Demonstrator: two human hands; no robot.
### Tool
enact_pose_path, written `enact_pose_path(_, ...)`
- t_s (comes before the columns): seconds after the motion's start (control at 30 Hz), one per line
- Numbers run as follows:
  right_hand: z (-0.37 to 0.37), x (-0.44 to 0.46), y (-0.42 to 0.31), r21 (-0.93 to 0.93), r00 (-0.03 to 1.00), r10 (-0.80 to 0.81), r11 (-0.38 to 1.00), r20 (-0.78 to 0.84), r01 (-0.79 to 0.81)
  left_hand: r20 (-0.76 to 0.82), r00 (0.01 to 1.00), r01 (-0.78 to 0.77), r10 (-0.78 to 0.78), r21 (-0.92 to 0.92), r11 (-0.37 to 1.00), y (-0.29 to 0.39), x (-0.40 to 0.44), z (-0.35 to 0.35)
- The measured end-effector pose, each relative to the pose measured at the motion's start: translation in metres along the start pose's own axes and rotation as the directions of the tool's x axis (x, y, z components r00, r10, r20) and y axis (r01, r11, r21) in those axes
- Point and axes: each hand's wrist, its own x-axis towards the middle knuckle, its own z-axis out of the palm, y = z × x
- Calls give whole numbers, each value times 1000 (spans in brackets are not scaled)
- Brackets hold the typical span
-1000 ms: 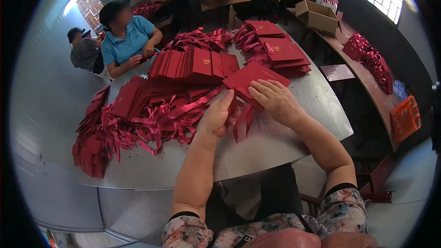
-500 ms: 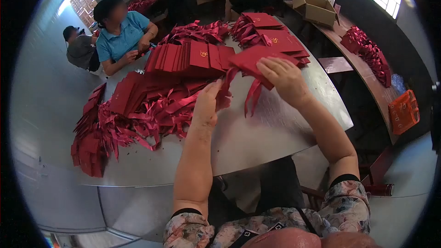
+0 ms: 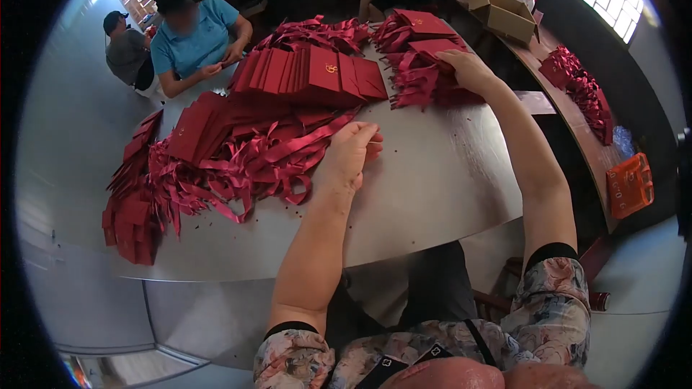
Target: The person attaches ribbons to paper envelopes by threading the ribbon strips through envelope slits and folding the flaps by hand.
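My right hand [image 3: 465, 70] reaches to the stack at the back right, its fingers pinched on a red bag [image 3: 435, 52] with ribbons hanging toward me. Over the metal table [image 3: 432, 166], my left hand [image 3: 355, 145] is closed with its fingers curled; something reddish shows beside them, too hidden to make out. Just left of it lie tangled red ribbons [image 3: 270, 162]. Behind these, a row of red bags [image 3: 288, 72] with a gold mark leans together. More red bags [image 3: 133, 227] lie at the table's left edge.
Across the table at the left is a person in a blue shirt [image 3: 194, 47]. Other people sit farther back. An open cardboard box [image 3: 502, 16], more red bags [image 3: 577, 90] and an orange bag [image 3: 629, 185] are on the bench at the right.
My right hand has carried the red bag away from my left hand, onto the stack at the back right. My left hand has moved slightly right and its fingers have curled in.
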Motion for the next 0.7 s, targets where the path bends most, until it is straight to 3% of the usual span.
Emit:
enact_pose_path(0.07, -3, -4, -3, 26, 999, 12, 1000, -53, -11, 20, 1000, 9, -9, 31, 999, 0, -4, 6)
enact_pose_path(0.17, -11, -1, -14, -159, 988, 142, 976, -56, -149, 53, 998, 23, -26, 60, 998, -2, -7, 13)
enact_pose_path(0.27, -6, 2, -13, -287, 989, 143, 947, -30, -146, 101, 995, 9, -17, 83, 996, -8, -4, 15)
enact_pose_path(0.33, -3, 2, -15, -244, 990, 139, 960, -26, -141, 199, 980, -34, 0, 163, 986, -13, -3, 16)
enact_pose_path(0.4, -8, 5, -14, -276, 973, 155, 955, 170, -104, 228, 973, -12, -23, 150, 989, -17, -3, 18)
enact_pose_path(0.5, -12, 3, -26, -312, 972, 199, 938, 125, -152, 261, 965, -23, -24, 174, 984, -16, -7, 24)
enact_pose_path(0.57, -22, 3, -49, -310, 982, 177, 939, 70, -147, 225, 974, -38, -9, 206, 978, -19, -9, 23)
enact_pose_path(0.6, -16, 3, -52, -335, 997, 53, 940, -49, -67, 243, 969, -95, 36, 236, 967, -21, -8, 26)
enact_pose_path(0.63, -16, 5, -69, -326, 998, 35, 944, -45, -47, 270, 960, -151, 77, 265, 952, -23, -8, 27)
enact_pose_path(0.7, -22, 6, -101, -82, 993, -85, 994, -78, 78, 331, 937, -193, 108, 236, 952, -24, -9, 31)
